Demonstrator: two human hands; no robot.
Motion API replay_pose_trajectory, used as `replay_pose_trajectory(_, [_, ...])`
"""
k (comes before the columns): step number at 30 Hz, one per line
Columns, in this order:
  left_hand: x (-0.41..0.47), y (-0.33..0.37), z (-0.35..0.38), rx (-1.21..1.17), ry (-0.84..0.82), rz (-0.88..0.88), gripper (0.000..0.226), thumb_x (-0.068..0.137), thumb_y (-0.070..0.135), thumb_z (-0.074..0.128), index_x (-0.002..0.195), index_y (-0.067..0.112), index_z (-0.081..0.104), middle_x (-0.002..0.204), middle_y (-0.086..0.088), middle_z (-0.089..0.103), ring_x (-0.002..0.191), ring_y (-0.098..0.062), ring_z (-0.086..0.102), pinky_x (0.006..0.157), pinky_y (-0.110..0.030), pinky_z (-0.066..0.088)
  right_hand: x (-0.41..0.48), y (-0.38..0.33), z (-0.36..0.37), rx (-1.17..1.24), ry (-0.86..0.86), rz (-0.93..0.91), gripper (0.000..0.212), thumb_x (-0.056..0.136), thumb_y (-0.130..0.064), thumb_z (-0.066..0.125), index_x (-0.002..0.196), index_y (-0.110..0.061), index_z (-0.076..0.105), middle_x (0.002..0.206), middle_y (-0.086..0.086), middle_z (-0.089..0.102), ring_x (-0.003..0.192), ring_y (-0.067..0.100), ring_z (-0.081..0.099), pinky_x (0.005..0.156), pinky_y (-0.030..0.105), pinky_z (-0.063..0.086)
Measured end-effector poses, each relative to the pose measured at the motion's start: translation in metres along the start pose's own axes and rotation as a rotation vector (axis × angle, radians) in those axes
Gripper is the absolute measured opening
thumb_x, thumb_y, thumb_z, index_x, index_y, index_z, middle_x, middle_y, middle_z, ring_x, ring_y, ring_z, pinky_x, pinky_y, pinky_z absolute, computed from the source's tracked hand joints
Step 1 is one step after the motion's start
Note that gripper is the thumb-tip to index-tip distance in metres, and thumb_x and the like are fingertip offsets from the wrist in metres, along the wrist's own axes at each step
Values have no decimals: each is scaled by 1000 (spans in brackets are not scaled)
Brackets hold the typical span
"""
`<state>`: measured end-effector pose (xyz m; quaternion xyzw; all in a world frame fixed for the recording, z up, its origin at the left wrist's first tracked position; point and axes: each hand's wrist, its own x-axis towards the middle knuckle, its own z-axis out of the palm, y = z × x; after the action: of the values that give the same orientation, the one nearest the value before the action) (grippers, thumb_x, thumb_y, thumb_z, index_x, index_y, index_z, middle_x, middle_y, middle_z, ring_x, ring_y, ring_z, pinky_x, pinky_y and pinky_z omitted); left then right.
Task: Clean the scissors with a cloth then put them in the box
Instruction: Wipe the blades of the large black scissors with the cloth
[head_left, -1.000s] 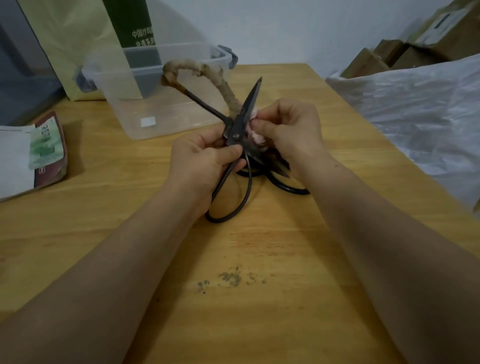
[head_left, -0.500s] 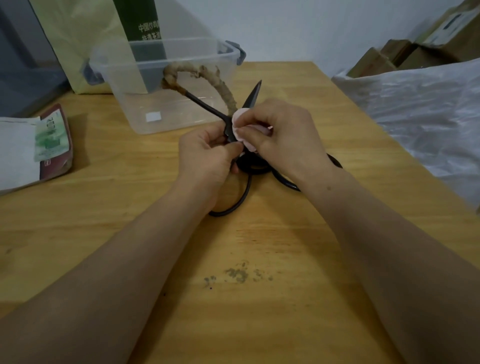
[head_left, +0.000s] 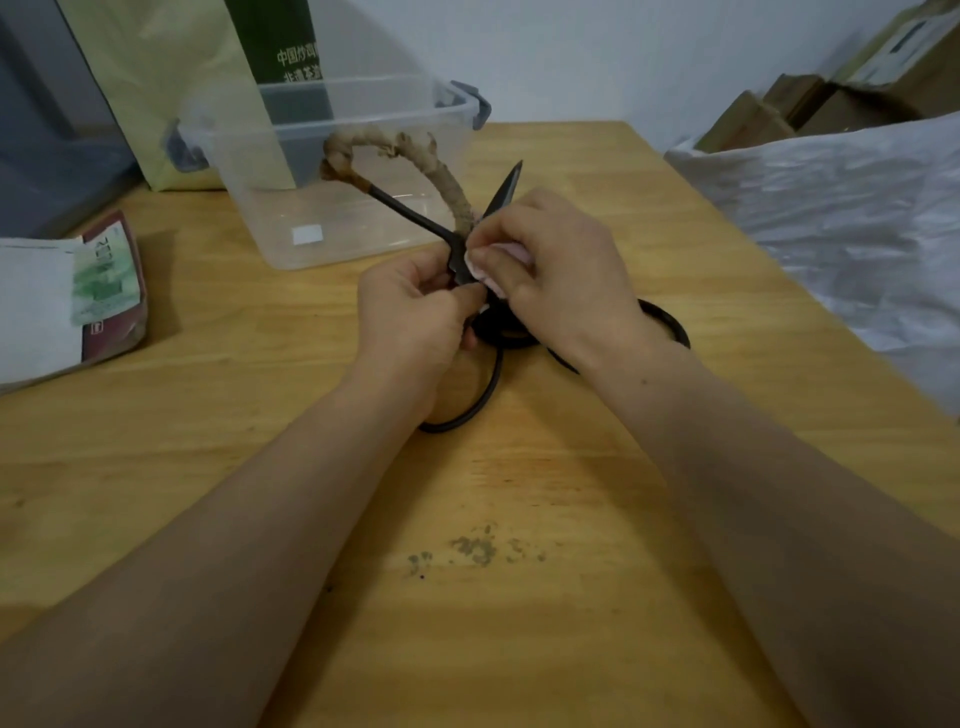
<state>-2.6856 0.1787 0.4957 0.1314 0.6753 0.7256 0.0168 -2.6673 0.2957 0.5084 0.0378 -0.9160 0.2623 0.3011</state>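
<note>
Scissors (head_left: 504, 195) were pinched near the pivot by the fingers (head_left: 457, 297) of the left hand (head_left: 410, 317), curled tight round the dark steel, likely to steady it against the rubbing. The right hand (head_left: 566, 275) had its fingers (head_left: 506, 231) closed on a small pale cloth (head_left: 475, 262), pressed to the upper blade just above the pivot. The pair was splayed wide, which bared each blade for wiping, with the wound handle (head_left: 447, 176) reaching back toward the clear box (head_left: 332, 171). It was held above the desk (head_left: 519, 519), just in front of the box and not in it. Dark loops (head_left: 672, 325) lay under the right wrist. A second earlier most of that blade was bare and the cloth barely showed; now only the tip stood clear.
</note>
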Motion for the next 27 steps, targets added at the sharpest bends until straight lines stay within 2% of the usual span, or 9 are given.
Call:
replay_pose_trajectory(3, [0, -2, 0, 12, 20, -15, 17, 81, -10, 61, 86, 4, 68, 71, -11, 63, 61, -27, 48, 43, -23, 40, 0, 4, 2, -49, -81, 16, 10, 90, -21, 57, 91, -21, 67, 99, -2, 59, 96, 16, 56, 86, 45, 46])
replay_pose_trajectory(6, [-1, 0, 0, -11, 23, -35, 28, 81, -11, 60, 86, 14, 69, 76, -7, 68, 62, -24, 51, 44, -21, 42, -2, 10, -3, -71, -102, 70, 11, 91, -18, 56, 92, -18, 67, 98, -4, 60, 95, 12, 55, 88, 36, 45])
replay_pose_trajectory(10, [-1, 2, 1, -11, 9, -30, 29, 81, -12, 60, 83, 17, 68, 70, -1, 67, 54, -12, 52, 44, -20, 43, -3, 3, -7, 131, 129, 136, 7, 90, -21, 60, 91, -19, 67, 92, -9, 64, 87, 4, 56, 76, 21, 48])
replay_pose_trajectory(14, [-1, 0, -1, 4, 19, -29, 20, 80, -10, 61, 90, 5, 69, 70, -9, 64, 55, -19, 50, 45, -23, 42, -6, 2, 5, 175, 55, 109, 9, 82, -25, 72, 87, -18, 70, 91, -5, 67, 90, 13, 63, 82, 40, 52])
replay_pose_trajectory(18, [-2, 0, 0, -29, 27, -66, 27, 82, -9, 61, 98, 10, 70, 78, -3, 69, 52, -9, 53, 45, -19, 43, -1, 17, 0, 176, 79, 229, 7, 83, -19, 71, 79, -20, 65, 81, -6, 64, 81, 12, 62, 78, 39, 54])
replay_pose_trajectory(20, [-3, 1, 1, -29, 15, -62, 26, 82, -10, 60, 95, 11, 70, 75, -2, 69, 50, -8, 52, 44, -19, 42, -1, 17, -4, 296, 154, 251, 15, 83, -19, 71, 74, -27, 62, 79, -10, 64, 79, 9, 63, 73, 31, 55])
replay_pose_trajectory(22, [-2, 0, 1, -21, 15, -55, 24, 82, -10, 60, 92, 10, 69, 72, -3, 66, 51, -10, 51, 45, -20, 43, -1, 11, -2, 373, 122, 211, 18, 80, -23, 74, 72, -35, 62, 83, -10, 66, 82, 7, 64, 74, 27, 53])
replay_pose_trajectory(25, [-2, 0, 0, 2, 18, -53, 22, 82, -9, 61, 97, 6, 69, 71, -4, 65, 55, -14, 52, 46, -20, 44, -2, 13, 5, 411, 5, 211, 20, 72, -26, 79, 71, -39, 63, 90, -8, 69, 89, 14, 66, 80, 41, 56])
replay_pose_trajectory(27, [-2, 0, 0, 2, 9, -56, 23, 82, -9, 61, 98, 5, 69, 70, -4, 65, 53, -11, 52, 46, -19, 45, -1, 17, 4, 495, -11, 244, 24, 70, -16, 82, 73, -32, 64, 89, -3, 68, 87, 18, 67, 77, 40, 58])
